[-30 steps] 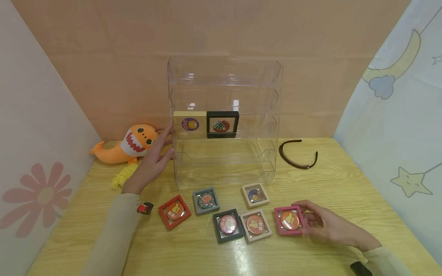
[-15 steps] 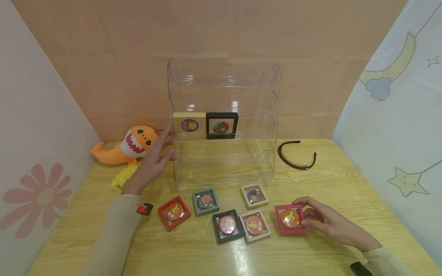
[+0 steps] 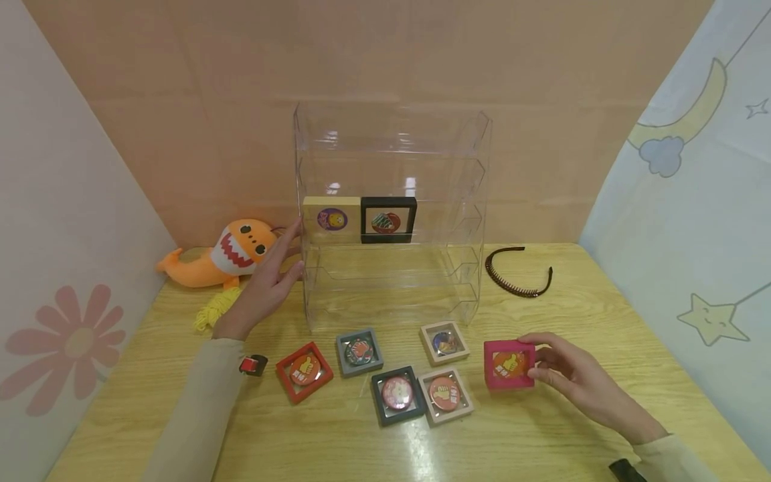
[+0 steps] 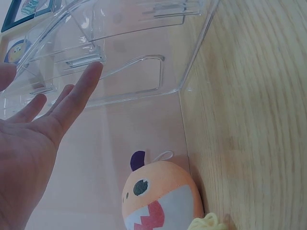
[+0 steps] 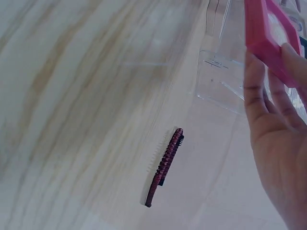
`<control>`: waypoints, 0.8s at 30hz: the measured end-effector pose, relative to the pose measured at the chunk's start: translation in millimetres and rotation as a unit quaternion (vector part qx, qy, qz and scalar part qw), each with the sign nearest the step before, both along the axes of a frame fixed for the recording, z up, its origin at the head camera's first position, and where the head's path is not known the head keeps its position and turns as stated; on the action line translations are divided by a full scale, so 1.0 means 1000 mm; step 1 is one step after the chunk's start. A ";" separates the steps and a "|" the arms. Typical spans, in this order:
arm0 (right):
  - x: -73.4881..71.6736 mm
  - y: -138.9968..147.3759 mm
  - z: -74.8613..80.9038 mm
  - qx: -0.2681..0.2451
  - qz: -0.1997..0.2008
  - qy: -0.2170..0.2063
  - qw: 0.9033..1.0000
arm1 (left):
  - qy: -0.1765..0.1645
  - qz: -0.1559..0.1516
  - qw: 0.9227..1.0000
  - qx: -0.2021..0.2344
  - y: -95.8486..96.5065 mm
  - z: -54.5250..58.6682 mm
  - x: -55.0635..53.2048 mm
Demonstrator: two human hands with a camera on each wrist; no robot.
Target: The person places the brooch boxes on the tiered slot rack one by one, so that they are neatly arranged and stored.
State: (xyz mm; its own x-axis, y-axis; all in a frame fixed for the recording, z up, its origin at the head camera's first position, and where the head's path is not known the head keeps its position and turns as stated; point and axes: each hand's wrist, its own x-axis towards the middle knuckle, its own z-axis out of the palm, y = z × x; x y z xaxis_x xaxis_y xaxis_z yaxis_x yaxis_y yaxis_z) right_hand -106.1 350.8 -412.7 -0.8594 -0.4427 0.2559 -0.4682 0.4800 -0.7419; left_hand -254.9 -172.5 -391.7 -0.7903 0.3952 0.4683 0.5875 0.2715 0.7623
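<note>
My right hand (image 3: 569,375) pinches a pink square display frame (image 3: 509,383) by its right side, thumb in front. A round orange badge with a thumbs-up shows inside the frame, which is tilted up off the table. The left hand (image 3: 265,288) rests its straight fingers against the left side of a clear acrylic tiered rack (image 3: 394,294); the left wrist view shows these fingers (image 4: 81,93) spread at the clear wall. On a middle tier of the rack, a cream frame (image 3: 331,231) with a purple badge stands beside a black frame (image 3: 388,231).
In front of the rack lie a red frame (image 3: 304,372), a grey-blue frame (image 3: 359,351), a dark frame (image 3: 397,395) and two beige frames, one nearer (image 3: 446,395), one farther (image 3: 444,342). An orange shark plush (image 3: 241,251) and yellow yarn (image 3: 215,308) sit left; a toothed headband (image 3: 518,284) lies right.
My right hand has lifted the pink frame from the table and tipped it more upright, its face turned toward the head camera. The left hand has stayed at the rack's side.
</note>
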 end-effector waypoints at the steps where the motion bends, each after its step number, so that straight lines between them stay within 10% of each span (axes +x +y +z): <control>1: 0.000 -0.002 0.001 -0.003 -0.003 0.010 1.000 | 0.001 -0.001 1.000 0.000 0.000 0.000 0.000; 16: -0.022 -0.040 0.012 -0.063 0.014 0.143 0.988 | 0.002 -0.004 1.000 0.003 0.000 0.000 0.000; 24: -0.033 -0.063 0.017 -0.064 0.003 0.128 0.990 | -0.009 0.000 1.000 -0.001 0.001 0.001 0.000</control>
State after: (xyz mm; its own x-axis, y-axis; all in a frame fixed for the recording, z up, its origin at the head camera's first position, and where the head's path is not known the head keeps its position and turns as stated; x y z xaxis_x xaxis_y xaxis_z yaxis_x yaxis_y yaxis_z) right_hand -139.3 287.4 -395.2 -0.7561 -0.3980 0.5195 -0.6517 0.3855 -0.6532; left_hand -254.4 -171.8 -390.4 -0.7988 0.3961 0.4529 0.5732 0.2724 0.7728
